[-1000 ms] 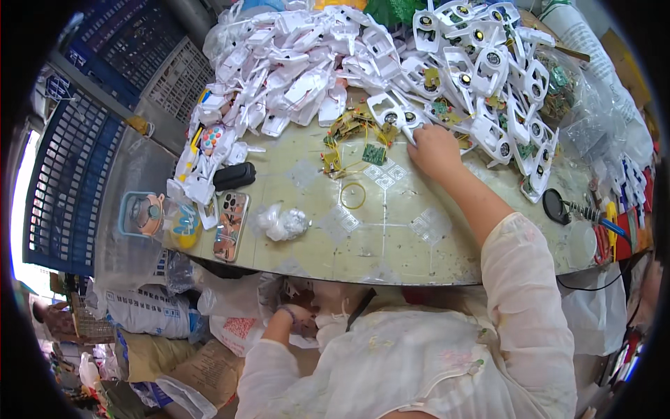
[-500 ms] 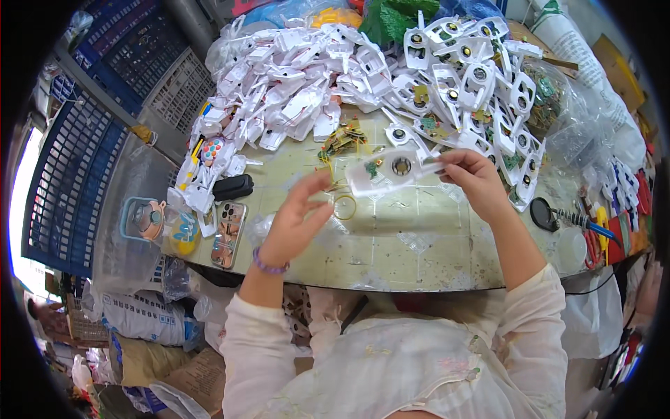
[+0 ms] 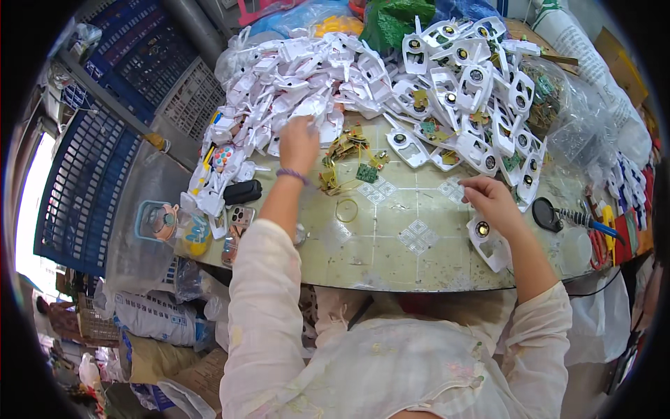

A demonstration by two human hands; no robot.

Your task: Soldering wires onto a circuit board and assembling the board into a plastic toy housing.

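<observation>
My left hand [image 3: 299, 144] reaches onto the near edge of a big heap of white plastic shells [image 3: 279, 77]; its fingertips are hidden against the pieces, so their grip does not show. On the right, low over the table, the fingers of my right hand [image 3: 486, 199] are closed together. A white plastic housing [image 3: 481, 229] with a round speaker hangs below them, its narrow end tucked under the hand. Between my hands lies a small green circuit board [image 3: 366, 172] with brass-coloured parts, beside a tangle of wired boards [image 3: 342, 148].
More white housings with speakers [image 3: 477, 77] are piled at the back right. Toward the left are a black case [image 3: 242, 191] and a phone [image 3: 241, 216]. A yellow ring [image 3: 346, 210] lies mid-table. A black round lid [image 3: 546, 214] and pliers [image 3: 598, 248] sit near the right edge.
My left hand has moved up and away to the white heap. The right hand has drawn the housing from mid-table to the right, turning it downward. The green board now lies on the table.
</observation>
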